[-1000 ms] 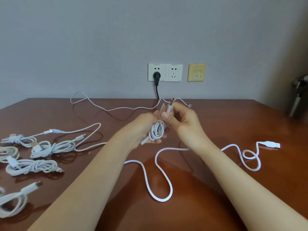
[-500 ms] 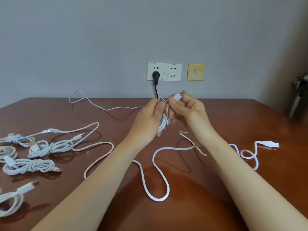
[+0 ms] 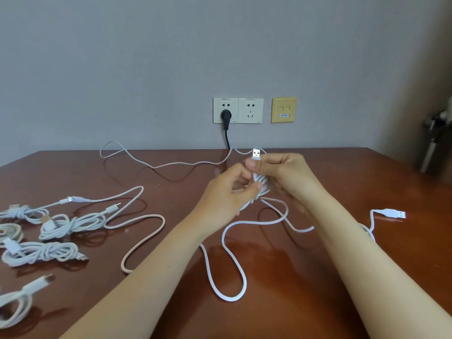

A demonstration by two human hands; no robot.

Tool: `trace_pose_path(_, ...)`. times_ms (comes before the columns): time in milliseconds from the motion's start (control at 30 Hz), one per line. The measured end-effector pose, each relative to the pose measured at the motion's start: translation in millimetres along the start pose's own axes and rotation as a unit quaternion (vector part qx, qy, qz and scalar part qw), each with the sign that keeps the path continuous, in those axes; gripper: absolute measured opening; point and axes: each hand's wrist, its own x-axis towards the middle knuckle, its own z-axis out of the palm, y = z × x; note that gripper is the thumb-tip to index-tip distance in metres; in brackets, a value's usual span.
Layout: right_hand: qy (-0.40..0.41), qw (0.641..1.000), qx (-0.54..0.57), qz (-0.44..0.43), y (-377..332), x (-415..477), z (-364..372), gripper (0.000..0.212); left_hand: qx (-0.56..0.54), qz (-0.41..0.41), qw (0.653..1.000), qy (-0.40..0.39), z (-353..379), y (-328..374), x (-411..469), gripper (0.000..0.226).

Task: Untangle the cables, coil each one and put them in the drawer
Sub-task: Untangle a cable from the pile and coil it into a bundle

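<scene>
Both hands meet over the middle of the brown table (image 3: 330,277). My left hand (image 3: 227,194) grips a small white cable coil (image 3: 260,183) from the left. My right hand (image 3: 281,171) pinches the same coil near its USB plug (image 3: 256,152), which sticks up above the thumb. A loose white cable (image 3: 230,272) snakes across the table under my wrists to a USB plug (image 3: 393,213) at the right. A pinkish loose cable (image 3: 144,238) loops to the left. No drawer is in view.
Several coiled white cables (image 3: 66,223) lie at the table's left edge. A thin grey cable (image 3: 156,165) runs along the back. A black plug (image 3: 225,116) sits in the wall socket. A metal object (image 3: 433,143) stands at the far right.
Both hands sank slightly with the coil. The cable's free tail got shorter as it was wound onto the coil, and the USB plug now points up.
</scene>
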Motion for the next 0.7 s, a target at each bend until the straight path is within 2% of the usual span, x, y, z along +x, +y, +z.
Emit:
trace_pose_path(133,0.039,0.998,-0.030,-0.047,7,5,8,0.014,0.013,-0.006,0.996,0.083,6,0,0,0.015)
trace_pose_path(200,0.065,0.995,0.035,-0.066,10,6,17,0.015,-0.010,-0.005,0.992,0.125,5,1,2,0.015)
trace_pose_path(267,0.109,0.987,0.089,-0.079,16,7,25,0.028,-0.026,0.003,0.989,0.148,6,2,3,0.023)
trace_pose_path(367,0.138,0.979,0.139,-0.060,21,9,29,0.034,-0.046,0.016,0.985,0.167,9,6,1,0.020)
trace_pose_path(467,0.160,0.982,0.078,-0.062,21,7,35,0.026,-0.002,0.029,0.977,0.212,10,6,1,0.015)
trace_pose_path(533,0.141,0.986,0.034,-0.080,24,6,43,0.023,0.045,0.040,0.968,0.246,8,6,0,0.007)
trace_pose_path(600,0.103,0.991,0.005,-0.089,30,5,50,0.027,0.071,0.056,0.959,0.268,6,6,-1,0.009)
trace_pose_path(633,0.099,0.991,0.009,-0.085,31,5,50,0.030,0.081,0.062,0.957,0.271,6,6,-2,0.009)
trace_pose_path(700,0.101,0.989,0.091,-0.058,29,6,41,0.025,0.107,0.066,0.960,0.249,9,6,-3,0.011)
